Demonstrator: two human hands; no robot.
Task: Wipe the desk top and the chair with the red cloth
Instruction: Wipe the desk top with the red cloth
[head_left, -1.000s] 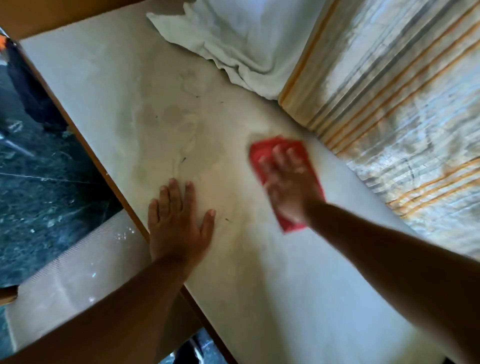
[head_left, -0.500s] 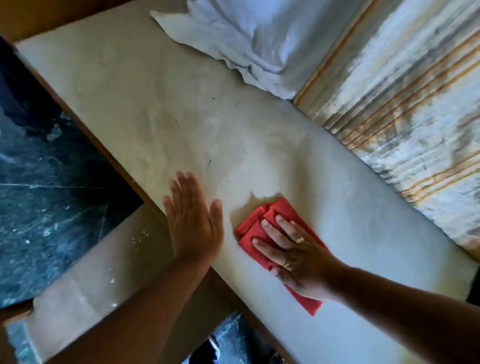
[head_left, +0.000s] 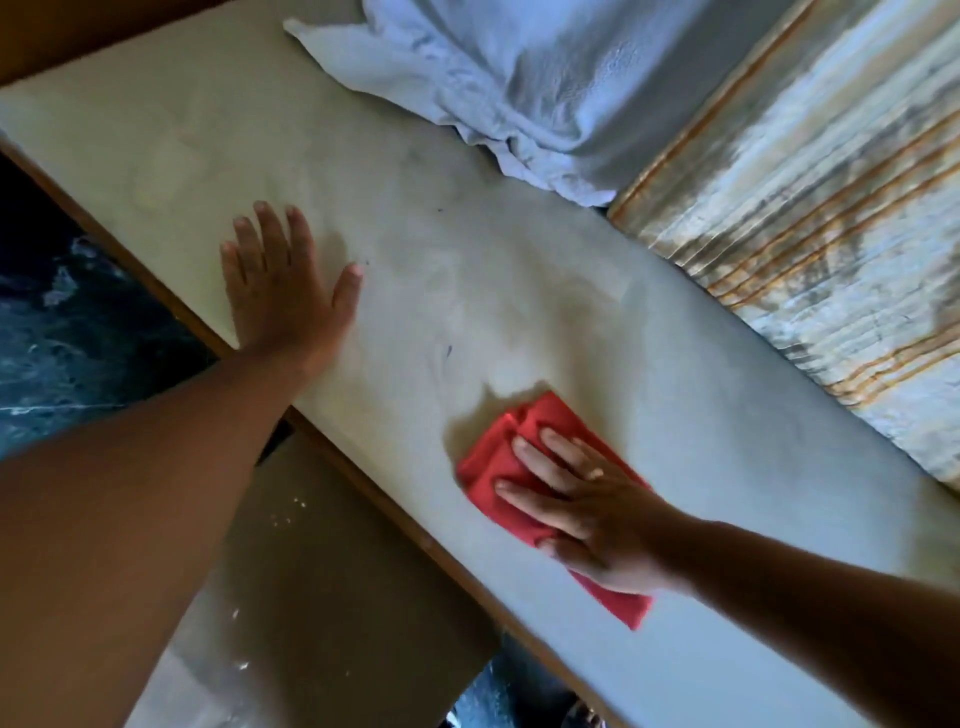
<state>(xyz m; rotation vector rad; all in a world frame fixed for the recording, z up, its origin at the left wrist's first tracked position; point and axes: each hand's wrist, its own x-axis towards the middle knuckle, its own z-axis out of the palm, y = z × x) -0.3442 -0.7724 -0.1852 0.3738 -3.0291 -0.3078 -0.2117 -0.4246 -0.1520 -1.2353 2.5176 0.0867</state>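
The pale desk top (head_left: 519, 291) runs diagonally across the view, with a wooden front edge. A folded red cloth (head_left: 511, 452) lies on it near that front edge. My right hand (head_left: 587, 514) presses flat on the cloth, fingers spread, covering much of it. My left hand (head_left: 283, 291) rests flat on the bare desk top to the left, close to the front edge, holding nothing. Below the desk edge, a brown flat surface with white specks (head_left: 322, 561) shows; it looks like the chair seat, partly hidden by my left forearm.
A crumpled white towel (head_left: 493, 88) lies at the far end of the desk. A corrugated metal sheet (head_left: 821, 218) borders the desk on the right. Dark marbled floor (head_left: 78, 332) shows at the left.
My right hand with the red cloth swept from near the metal sheet toward the front edge, then slid right. My left hand stayed flat on the desk, now lying apart from the cloth.
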